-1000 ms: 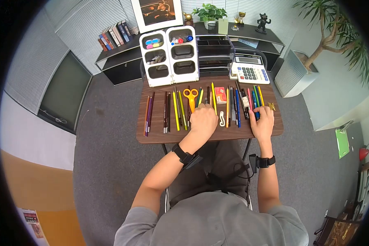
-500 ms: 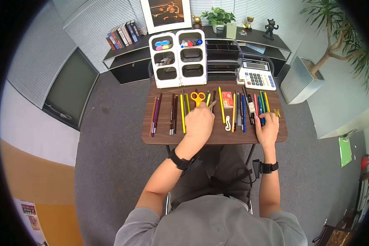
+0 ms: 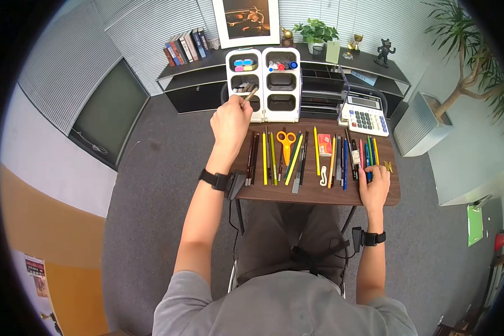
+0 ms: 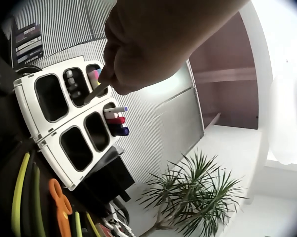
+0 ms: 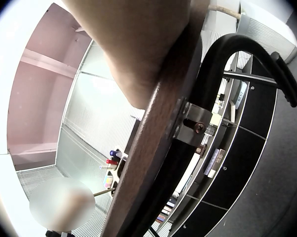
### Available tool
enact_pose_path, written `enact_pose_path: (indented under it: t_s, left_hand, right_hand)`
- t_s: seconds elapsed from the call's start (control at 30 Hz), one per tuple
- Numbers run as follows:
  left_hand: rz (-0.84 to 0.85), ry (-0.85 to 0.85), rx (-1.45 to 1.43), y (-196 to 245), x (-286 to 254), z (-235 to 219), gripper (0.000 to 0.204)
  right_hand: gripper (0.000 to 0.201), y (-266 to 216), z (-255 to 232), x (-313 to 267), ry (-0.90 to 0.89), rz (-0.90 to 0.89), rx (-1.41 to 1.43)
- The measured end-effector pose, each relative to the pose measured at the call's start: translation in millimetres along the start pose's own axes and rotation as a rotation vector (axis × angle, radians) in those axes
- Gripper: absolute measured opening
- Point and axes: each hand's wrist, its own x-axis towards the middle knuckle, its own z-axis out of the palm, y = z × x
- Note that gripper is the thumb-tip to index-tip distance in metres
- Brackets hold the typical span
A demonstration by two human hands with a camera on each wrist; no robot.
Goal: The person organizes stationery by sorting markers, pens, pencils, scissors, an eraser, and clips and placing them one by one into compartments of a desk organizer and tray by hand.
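My left hand (image 3: 229, 126) is raised in front of the white organizer (image 3: 263, 84), pinching a slim grey-brown pen (image 3: 251, 96). In the left wrist view the tip of this pen (image 4: 94, 93) overlaps the middle compartment of one column, where several grey pens (image 4: 73, 86) lie. My right hand (image 3: 375, 187) rests near the table's right front edge, its relaxed fingers over the lower ends of the blue and green pens (image 3: 369, 152). Orange scissors (image 3: 286, 147) lie on the table among yellow and dark pencils (image 3: 265, 159).
Highlighters (image 3: 244, 65) and capped markers (image 3: 283, 66) fill the organizer's top compartments. A pink-red box (image 3: 324, 144) and a white curved piece (image 3: 323, 176) lie mid-table. A calculator (image 3: 367, 115) stands at the back right beside a black tray rack (image 3: 322, 87).
My left hand has lifted the pen from beside the scissors and moved up and left to the organizer. Pencils and a grey stick that it covered now show. The right hand has stayed put.
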Motion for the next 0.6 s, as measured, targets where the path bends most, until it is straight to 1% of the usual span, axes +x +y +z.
enact_pose_path:
  t_s: [0.07,0.27,0.33,0.37,0.5,0.57,0.6]
  left_hand:
    - [0.003,-0.026,-0.012,-2,7,11,0.017]
    - [0.016,0.010,0.001,-8,25,37,0.018]
    - [0.062,-0.015,0.028,-7,30,40,0.024]
    - [0.050,-0.038,-0.017,-7,32,42,0.036]
    - [0.062,-0.018,-0.045,-9,30,40,0.044]
    - [0.039,-0.028,-0.036,-11,27,37,0.052]
    - [0.037,-0.025,-0.035,-14,26,38,0.052]
  right_hand:
    - [0.020,0,-1,0,0.000,-0.004,-0.004]
    - [0.020,-2,-1,0,0.003,0.000,-0.002]
    - [0.020,-2,-2,0,-0.001,0.006,-0.002]
    - [0.020,-2,-2,0,0.001,0.002,-0.002]
    - [0.019,-2,-1,0,0.013,-0.009,-0.003]
    - [0.019,-2,-1,0,0.019,-0.016,-0.006]
    - [0.019,-2,-1,0,0.019,-0.017,-0.009]
